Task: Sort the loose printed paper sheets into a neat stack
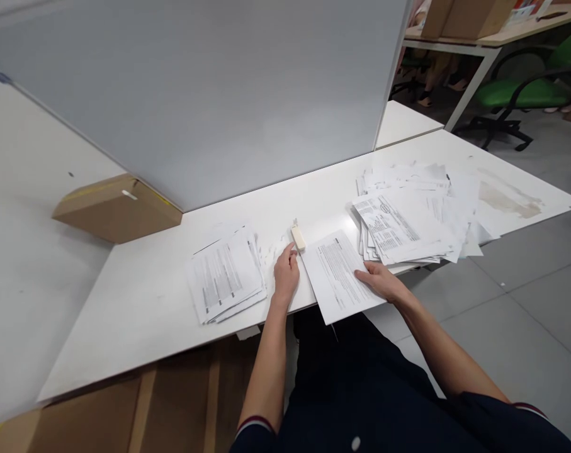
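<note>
White printed sheet [339, 274] in the right hand [382, 282], cream block [298, 239] by the left hand [286, 274].
In the head view, the step in hand looked like handling the sheet, which overhung the front edge of the table [138, 277]; the right hand clamped its right side, thumb on top. The left index finger reached the block, though whether that hand gripped it was too small to tell. The next move seemed to call for keeping the sheet steady. Counted: one held sheet, one block, two paper piles, left [226, 277] and right [403, 214], two hands.
</note>
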The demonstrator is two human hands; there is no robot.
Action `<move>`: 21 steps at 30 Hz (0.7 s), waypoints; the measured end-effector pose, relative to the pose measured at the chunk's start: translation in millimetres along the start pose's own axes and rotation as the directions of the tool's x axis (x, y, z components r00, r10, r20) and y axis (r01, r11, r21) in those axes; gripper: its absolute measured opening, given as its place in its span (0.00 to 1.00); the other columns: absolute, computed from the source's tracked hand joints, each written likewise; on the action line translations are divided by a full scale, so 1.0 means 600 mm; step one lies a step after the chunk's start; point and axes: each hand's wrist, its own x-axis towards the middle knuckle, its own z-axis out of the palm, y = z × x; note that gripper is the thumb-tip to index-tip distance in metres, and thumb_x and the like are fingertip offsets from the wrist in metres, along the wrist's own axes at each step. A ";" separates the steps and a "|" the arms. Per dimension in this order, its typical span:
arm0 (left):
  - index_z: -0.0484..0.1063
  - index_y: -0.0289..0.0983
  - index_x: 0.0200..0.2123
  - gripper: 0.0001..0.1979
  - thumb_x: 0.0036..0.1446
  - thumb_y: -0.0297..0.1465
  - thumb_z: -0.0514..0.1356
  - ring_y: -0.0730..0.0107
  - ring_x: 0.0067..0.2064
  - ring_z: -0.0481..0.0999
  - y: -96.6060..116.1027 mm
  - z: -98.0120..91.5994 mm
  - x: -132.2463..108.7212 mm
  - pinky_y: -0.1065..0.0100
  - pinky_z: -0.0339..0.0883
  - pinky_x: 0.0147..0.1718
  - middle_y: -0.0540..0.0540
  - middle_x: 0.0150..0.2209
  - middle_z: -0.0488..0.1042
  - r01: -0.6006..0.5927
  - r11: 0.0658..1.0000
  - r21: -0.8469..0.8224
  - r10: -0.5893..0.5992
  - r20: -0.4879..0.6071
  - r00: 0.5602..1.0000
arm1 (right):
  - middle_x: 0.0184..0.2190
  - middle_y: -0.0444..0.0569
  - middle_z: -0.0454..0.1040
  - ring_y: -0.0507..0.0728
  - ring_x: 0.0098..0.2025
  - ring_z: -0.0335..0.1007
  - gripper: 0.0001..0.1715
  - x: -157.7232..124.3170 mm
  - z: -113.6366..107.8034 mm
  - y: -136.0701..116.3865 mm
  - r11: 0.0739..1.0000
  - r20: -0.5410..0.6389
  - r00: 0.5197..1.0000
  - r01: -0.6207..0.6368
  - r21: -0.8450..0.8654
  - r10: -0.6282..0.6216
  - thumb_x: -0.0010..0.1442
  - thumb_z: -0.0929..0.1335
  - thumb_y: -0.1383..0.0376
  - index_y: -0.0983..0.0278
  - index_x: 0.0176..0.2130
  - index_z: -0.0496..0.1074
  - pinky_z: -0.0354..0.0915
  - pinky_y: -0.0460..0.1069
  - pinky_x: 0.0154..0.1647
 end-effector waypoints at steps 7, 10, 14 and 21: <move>0.62 0.41 0.53 0.23 0.56 0.22 0.44 0.68 0.42 0.67 0.001 0.001 -0.002 0.65 0.62 0.43 0.44 0.40 0.68 -0.111 0.993 0.039 0.111 0.012 0.994 | 0.33 0.51 0.75 0.57 0.33 0.71 0.14 0.008 0.005 -0.004 0.999 -0.007 1.000 0.020 -0.036 -0.020 0.52 0.63 0.59 0.66 0.34 0.68 0.66 0.48 0.30; 0.63 0.42 0.52 0.24 0.55 0.21 0.44 0.68 0.42 0.67 0.000 0.002 -0.002 0.65 0.62 0.42 0.44 0.39 0.68 -0.107 0.993 0.041 0.106 0.023 0.994 | 0.33 0.51 0.75 0.57 0.33 0.71 0.14 0.009 0.005 -0.001 0.998 -0.008 1.000 0.019 -0.053 -0.019 0.52 0.63 0.58 0.66 0.34 0.68 0.66 0.48 0.29; 0.64 0.41 0.52 0.24 0.54 0.19 0.44 0.67 0.43 0.66 -0.001 0.003 -0.003 0.64 0.61 0.44 0.44 0.38 0.67 -0.122 0.990 0.068 0.121 0.027 0.992 | 0.32 0.51 0.74 0.57 0.32 0.71 0.14 0.010 0.007 -0.001 0.995 -0.024 1.000 0.017 -0.100 -0.020 0.52 0.63 0.58 0.66 0.34 0.68 0.65 0.48 0.28; 0.61 0.41 0.54 0.26 0.54 0.19 0.44 0.65 0.43 0.65 0.004 0.003 -0.006 0.63 0.61 0.44 0.43 0.39 0.67 -0.139 0.982 0.126 0.136 0.035 0.990 | 0.32 0.51 0.74 0.58 0.33 0.70 0.16 -0.010 -0.002 -0.024 0.982 -0.073 0.996 0.045 -0.186 -0.060 0.52 0.62 0.58 0.66 0.35 0.69 0.64 0.48 0.28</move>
